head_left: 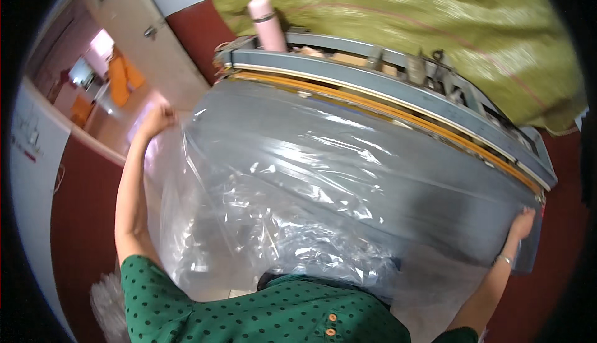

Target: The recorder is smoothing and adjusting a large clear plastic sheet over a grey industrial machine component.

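A wide sheet of clear, glossy plastic film (292,178) lies spread across the grey counter (239,94), thin enough for the surface to show through. Its left edge is drawn out past the counter's end and pinched in the fingers (166,115) of the left hand, pulling creases downward. The near portion drapes over the front edge and bunches in bright, crinkled folds in front of the person's body. Toward the right the film looks smoother, with fewer highlights.
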The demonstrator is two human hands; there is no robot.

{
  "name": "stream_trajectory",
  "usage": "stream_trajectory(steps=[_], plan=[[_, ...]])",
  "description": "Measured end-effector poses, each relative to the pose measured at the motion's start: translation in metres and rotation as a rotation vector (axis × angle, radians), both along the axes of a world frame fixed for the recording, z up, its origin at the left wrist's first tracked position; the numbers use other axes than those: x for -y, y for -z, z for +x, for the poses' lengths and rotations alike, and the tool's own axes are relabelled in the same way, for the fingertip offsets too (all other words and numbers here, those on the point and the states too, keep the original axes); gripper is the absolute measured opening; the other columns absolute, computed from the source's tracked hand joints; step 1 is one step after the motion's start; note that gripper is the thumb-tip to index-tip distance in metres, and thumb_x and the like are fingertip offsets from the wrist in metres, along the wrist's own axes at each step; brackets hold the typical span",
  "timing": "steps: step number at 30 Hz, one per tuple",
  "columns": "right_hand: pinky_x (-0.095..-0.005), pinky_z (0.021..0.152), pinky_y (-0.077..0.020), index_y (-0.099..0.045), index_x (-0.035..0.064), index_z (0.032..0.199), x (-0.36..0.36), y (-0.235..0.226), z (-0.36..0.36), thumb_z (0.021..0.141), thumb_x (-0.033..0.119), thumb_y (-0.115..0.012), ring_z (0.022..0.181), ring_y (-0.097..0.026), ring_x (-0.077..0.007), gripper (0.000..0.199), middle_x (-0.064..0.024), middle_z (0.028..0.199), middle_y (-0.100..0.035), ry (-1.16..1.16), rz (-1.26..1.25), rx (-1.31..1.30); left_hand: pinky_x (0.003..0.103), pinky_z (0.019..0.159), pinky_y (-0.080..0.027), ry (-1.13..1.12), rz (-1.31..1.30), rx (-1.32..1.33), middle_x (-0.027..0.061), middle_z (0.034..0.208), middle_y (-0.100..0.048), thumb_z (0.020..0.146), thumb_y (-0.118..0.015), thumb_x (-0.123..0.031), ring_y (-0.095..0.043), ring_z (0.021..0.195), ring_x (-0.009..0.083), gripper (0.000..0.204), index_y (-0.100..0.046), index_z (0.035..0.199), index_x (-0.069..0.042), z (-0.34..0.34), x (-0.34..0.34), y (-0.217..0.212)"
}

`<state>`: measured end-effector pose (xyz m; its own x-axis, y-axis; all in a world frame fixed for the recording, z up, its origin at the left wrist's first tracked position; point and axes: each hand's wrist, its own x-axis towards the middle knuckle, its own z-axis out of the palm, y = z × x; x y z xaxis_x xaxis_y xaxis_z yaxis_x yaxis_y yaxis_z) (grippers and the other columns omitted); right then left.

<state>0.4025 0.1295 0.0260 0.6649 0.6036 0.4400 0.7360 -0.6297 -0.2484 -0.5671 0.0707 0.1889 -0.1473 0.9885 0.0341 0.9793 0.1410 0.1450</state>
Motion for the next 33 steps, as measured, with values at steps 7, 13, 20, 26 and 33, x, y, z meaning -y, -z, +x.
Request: stream_trajectory(steps=[7, 13, 20, 26, 33], plan=[[-0.0439, 0.065, -0.039, -0.044, 0.0016, 0.087, 0.01, -0.002, 0.016, 0.085, 0.022, -0.042, 0.08, -0.052, -0.0386, 0.02, -0.0198, 0.088, -0.055, -0.006, 0.012, 0.081, 0.032, 0.07, -0.044, 0.21, 0.72, 0.192, 0.0115, 0.083, -0.056, 0.072, -0.06, -0.009, -0.055, 0.081, 0.0231, 0.015, -0.055, 0.085, -0.002, 0.158, -0.037, 0.045], [-0.0441, 0.063, -0.0391, -0.044, 0.0021, 0.086, 0.019, 0.01, 0.038, 0.085, 0.021, -0.044, 0.078, -0.052, -0.0389, 0.019, -0.0205, 0.085, -0.055, -0.015, 0.006, 0.07, 0.038, 0.093, -0.031, 0.34, 0.351, 0.046, 0.012, 0.126, -0.039, 0.079, -0.052, -0.033, -0.035, 0.115, 0.0296, 0.047, -0.045, 0.117, -0.005, 0.166, -0.055, 0.128], [-0.0398, 0.064, -0.0401, -0.047, 0.0016, 0.087, 0.033, 0.021, 0.069, 0.083, 0.016, -0.048, 0.075, -0.053, -0.0339, 0.015, -0.017, 0.081, -0.056, -0.074, 0.058, 0.052, 0.036, 0.079, -0.037, 0.3, 0.35, -0.065, 0.0074, 0.105, -0.05, 0.076, -0.054, -0.037, -0.046, 0.093, 0.0253, 0.044, -0.053, 0.108, -0.008, 0.174, -0.055, 0.108], [-0.0332, 0.07, -0.041, -0.054, -0.0003, 0.094, 0.046, 0.02, 0.087, 0.081, 0.017, -0.051, 0.078, -0.055, -0.0273, 0.022, -0.0148, 0.088, -0.059, -0.106, 0.107, -0.086, 0.036, 0.072, -0.038, 0.302, 0.413, -0.073, 0.0064, 0.084, -0.051, 0.075, -0.055, -0.033, -0.046, 0.085, 0.0241, 0.032, -0.059, 0.095, -0.008, 0.181, -0.058, 0.105], [-0.0283, 0.077, -0.0399, -0.055, -0.0005, 0.095, 0.095, -0.001, 0.113, 0.083, 0.024, -0.051, 0.083, -0.054, -0.0191, 0.028, -0.0088, 0.092, -0.059, -0.235, 0.311, -0.205, 0.036, 0.063, -0.041, 0.187, 0.551, 0.053, 0.0078, 0.071, -0.051, 0.069, -0.063, -0.021, -0.048, 0.075, 0.0266, 0.018, -0.057, 0.066, -0.004, 0.19, -0.083, 0.125]])
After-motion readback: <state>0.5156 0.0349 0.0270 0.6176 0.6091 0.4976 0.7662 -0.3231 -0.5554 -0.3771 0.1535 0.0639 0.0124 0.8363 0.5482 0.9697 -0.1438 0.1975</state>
